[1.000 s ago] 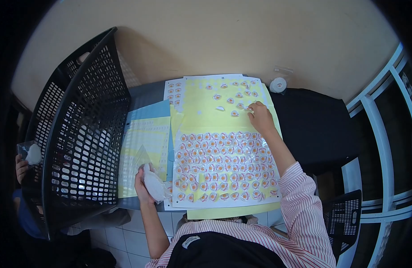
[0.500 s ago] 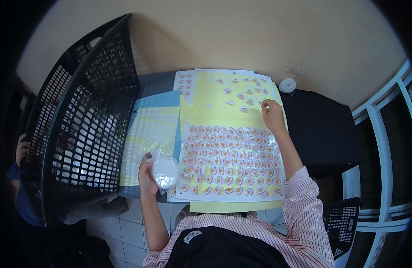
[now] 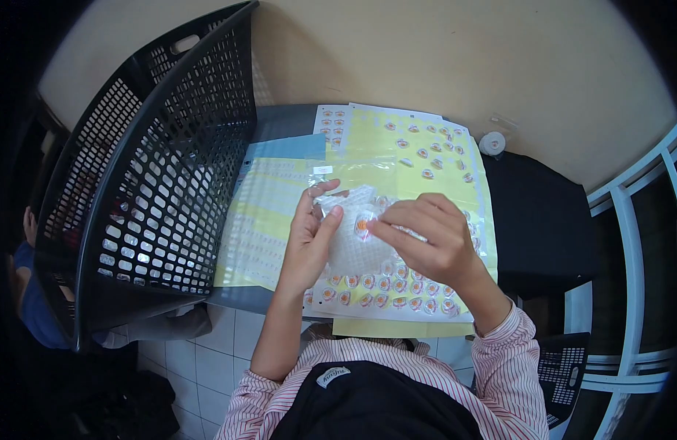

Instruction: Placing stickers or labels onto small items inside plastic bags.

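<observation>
Both hands have come together since the earlier frame: your right hand [image 3: 443,238] left the upper right of the printed sheet [image 3: 371,154], and your left hand [image 3: 311,238] brought the clear bag [image 3: 346,255] in from over the papers on the left. Head view, the only one: left fingers clamped on the bag's left side, thumb in front; the bag, with a white textured item inside, is held up over the middle of the sheet. Right fingers pinched together at the edge of one round orange-and-white sticker [image 3: 363,226], which lies against the bag's face; whether it's fully stuck down, can't tell. Progress, as a judgement: this bag's sticker is placed or nearly so, with pressing down and letting go likely left. Plenty remain: a loose scatter of stickers [image 3: 427,174] on the sheet's upper part, several tilted up, plus close rows [image 3: 383,283] below, partly hidden by your hands and the bag. One white bagged piece [image 3: 492,144] sits beyond the sheet's upper right corner. Black basket [image 3: 148,290] stands at your left on the table [image 3: 280,121]; pale things show through its holes, count unclear.
</observation>
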The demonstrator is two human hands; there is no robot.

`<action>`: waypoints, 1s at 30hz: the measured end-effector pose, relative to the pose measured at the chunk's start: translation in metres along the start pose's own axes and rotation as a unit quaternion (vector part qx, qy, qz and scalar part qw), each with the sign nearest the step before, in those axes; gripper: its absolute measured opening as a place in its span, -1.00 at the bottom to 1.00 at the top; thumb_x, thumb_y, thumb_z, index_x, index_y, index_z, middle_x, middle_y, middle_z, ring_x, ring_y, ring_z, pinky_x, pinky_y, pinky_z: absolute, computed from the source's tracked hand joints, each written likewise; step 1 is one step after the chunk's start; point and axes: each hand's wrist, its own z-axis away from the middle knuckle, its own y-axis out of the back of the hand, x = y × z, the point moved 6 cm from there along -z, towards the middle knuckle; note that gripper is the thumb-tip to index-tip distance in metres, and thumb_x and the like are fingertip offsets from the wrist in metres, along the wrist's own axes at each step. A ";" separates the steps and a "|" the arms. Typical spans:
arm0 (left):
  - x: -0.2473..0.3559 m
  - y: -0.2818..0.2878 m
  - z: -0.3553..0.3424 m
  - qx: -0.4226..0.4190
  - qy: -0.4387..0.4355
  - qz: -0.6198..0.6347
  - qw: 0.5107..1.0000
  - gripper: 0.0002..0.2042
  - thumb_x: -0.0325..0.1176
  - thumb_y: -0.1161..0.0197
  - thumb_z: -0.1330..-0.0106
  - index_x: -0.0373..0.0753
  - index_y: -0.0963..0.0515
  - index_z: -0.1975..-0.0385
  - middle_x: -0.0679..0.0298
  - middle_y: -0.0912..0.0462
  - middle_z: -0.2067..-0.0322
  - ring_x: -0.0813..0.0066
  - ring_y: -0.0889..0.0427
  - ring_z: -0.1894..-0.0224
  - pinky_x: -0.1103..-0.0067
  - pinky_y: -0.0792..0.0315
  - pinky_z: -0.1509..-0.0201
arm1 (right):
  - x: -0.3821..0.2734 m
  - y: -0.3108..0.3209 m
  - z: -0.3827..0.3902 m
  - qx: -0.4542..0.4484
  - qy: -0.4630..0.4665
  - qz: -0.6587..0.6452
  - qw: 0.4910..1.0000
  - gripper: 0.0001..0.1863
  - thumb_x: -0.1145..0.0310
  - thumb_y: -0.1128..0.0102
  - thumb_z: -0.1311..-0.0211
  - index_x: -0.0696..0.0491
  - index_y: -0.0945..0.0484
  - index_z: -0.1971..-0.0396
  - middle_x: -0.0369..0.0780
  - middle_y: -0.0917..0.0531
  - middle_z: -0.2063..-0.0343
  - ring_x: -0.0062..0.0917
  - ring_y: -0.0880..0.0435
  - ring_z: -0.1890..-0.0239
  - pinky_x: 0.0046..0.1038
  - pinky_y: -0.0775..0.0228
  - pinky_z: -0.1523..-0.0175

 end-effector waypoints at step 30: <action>-0.001 -0.006 0.004 -0.062 0.030 0.041 0.997 -0.66 -0.44 0.03 -0.22 -0.32 -0.15 0.01 0.11 -0.37 0.12 0.57 -0.37 0.12 0.66 -0.30 0.11 | -0.007 -0.011 -0.004 -0.131 -0.094 -0.065 0.985 -0.70 0.55 -0.12 0.15 0.09 -0.47 0.29 -0.22 -0.56 0.49 -0.50 -0.53 0.43 -0.50 -0.24 0.25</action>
